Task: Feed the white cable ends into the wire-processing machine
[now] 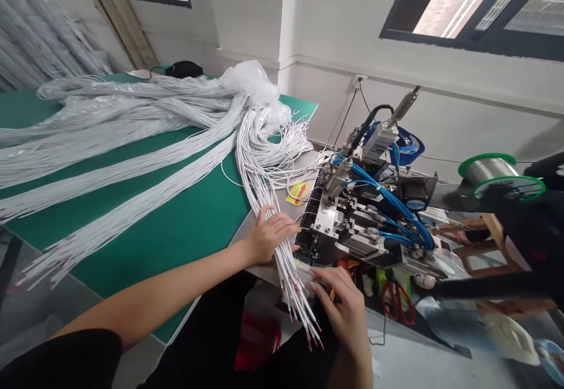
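Note:
A bundle of thin white cables (264,201) runs from the green table down past the bench edge, its red-tipped ends hanging at the front. My left hand (268,233) lies on this bundle beside a small metal machine (352,224), fingers curled over the cables. My right hand (341,304) is lower, by the bundle's ends below the machine, with fingers pinched on cable ends. The machine has blue air hoses and a black front block.
More long white cable bundles (110,142) and a clear plastic bag (251,80) cover the green table (185,224). A green-flanged wire spool (497,174) sits right of the machine. Red-handled scissors (396,301) lie below it. Another person's dark sleeve (537,224) reaches in at the right.

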Demonstrator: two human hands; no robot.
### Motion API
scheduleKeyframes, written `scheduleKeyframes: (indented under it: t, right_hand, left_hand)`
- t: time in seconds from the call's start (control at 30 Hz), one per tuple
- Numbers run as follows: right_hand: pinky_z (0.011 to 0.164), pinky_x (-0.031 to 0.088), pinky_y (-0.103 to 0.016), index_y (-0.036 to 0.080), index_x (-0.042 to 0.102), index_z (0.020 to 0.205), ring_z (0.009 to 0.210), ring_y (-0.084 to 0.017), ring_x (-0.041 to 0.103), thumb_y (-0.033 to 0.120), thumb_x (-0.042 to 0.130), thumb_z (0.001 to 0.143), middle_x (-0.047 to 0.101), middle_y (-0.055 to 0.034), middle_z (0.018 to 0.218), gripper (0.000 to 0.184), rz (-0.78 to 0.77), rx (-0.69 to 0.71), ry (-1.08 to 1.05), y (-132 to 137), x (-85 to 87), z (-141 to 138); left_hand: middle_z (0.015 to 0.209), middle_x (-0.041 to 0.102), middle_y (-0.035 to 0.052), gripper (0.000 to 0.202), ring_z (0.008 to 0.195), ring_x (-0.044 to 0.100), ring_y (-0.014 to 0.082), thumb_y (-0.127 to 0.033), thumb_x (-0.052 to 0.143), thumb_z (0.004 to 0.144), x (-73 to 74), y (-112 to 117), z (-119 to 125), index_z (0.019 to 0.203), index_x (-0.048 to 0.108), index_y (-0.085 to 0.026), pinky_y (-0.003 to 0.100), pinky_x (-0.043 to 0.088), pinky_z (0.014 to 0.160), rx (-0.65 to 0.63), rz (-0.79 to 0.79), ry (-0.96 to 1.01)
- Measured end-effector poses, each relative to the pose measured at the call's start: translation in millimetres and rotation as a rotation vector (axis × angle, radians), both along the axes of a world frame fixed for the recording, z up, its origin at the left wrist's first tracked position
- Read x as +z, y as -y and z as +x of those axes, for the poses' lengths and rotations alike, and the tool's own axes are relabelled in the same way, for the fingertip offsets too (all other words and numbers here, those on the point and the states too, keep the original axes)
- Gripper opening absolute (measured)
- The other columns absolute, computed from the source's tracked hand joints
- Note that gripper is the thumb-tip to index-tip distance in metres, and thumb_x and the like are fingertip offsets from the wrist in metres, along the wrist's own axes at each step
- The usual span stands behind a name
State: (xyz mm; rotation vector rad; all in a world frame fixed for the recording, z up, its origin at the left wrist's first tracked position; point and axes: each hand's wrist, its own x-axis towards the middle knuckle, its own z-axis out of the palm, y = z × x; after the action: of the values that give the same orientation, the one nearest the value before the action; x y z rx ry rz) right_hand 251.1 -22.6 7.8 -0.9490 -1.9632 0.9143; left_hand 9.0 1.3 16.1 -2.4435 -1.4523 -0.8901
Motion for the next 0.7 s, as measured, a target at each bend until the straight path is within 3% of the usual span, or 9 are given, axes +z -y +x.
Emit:
scheduleKeyframes:
  t: [0.1, 0.2, 0.43, 0.53, 0.7]
  right_hand:
    - [0.075, 0.05, -0.035, 0.029, 0.069, 0.111, 0.086, -0.023, 0.062, 0.02, 0.057, 0.09, 0.07, -0.0079, 0.097, 0.026, 0.05, 0.076, -0.014, 5.2, 6.2, -14.2]
    - [0.073, 0.05, -0.032, 0.029, 0.071, 0.108, 0.084, -0.021, 0.063, 0.016, 0.054, 0.091, 0.07, -0.0073, 0.096, 0.027, 0.107, 0.053, -0.036, 12.8, 8.5, -26.4]
    - [0.082, 0.05, -0.032, 0.024, 0.071, 0.11, 0.095, -0.023, 0.064, 0.023, 0.053, 0.091, 0.067, -0.0107, 0.105, 0.026, 0.065, -0.095, 0.075, 35.7, 22.7, -44.5]
    - [0.079, 0.053, -0.032, 0.022, 0.071, 0.109, 0.097, -0.025, 0.064, 0.028, 0.067, 0.08, 0.067, -0.0111, 0.107, 0.03, 0.05, -0.204, 0.045, 47.6, 28.8, -56.0]
    - [0.083, 0.053, -0.039, 0.02, 0.072, 0.108, 0.097, -0.028, 0.066, 0.035, 0.072, 0.073, 0.071, -0.0113, 0.105, 0.037, -0.047, -0.323, -0.058, 58.0, 32.1, -75.0]
  left_hand:
    - [0.101, 0.07, 0.0004, 0.02, 0.101, 0.06, 0.0168, -0.037, 0.052, 0.092, -1.2, -2.1, -1.1, 0.099, 0.062, -0.021, 0.042, 0.02, 0.105, -0.037, 0.01, 0.004]
    - [0.098, 0.07, 0.0002, 0.018, 0.098, 0.061, 0.0161, -0.035, 0.051, 0.093, -5.5, -4.4, -3.3, 0.097, 0.063, -0.021, 0.042, 0.019, 0.106, -0.086, 0.02, 0.011]
    - [0.092, 0.069, 0.0005, 0.025, 0.091, 0.061, 0.0157, -0.031, 0.044, 0.097, -8.9, -6.7, -10.9, 0.088, 0.065, -0.022, 0.045, 0.019, 0.105, -0.249, 0.085, 0.107]
    - [0.094, 0.069, 0.0014, 0.024, 0.092, 0.06, 0.0166, -0.03, 0.045, 0.096, -8.4, -7.2, -14.6, 0.091, 0.067, -0.023, 0.043, 0.024, 0.101, -0.288, 0.114, 0.136]
    - [0.095, 0.068, 0.0031, 0.022, 0.092, 0.058, 0.0184, -0.029, 0.047, 0.095, -10.2, -9.2, -16.3, 0.1, 0.068, -0.024, 0.042, 0.028, 0.094, -0.339, 0.163, 0.169]
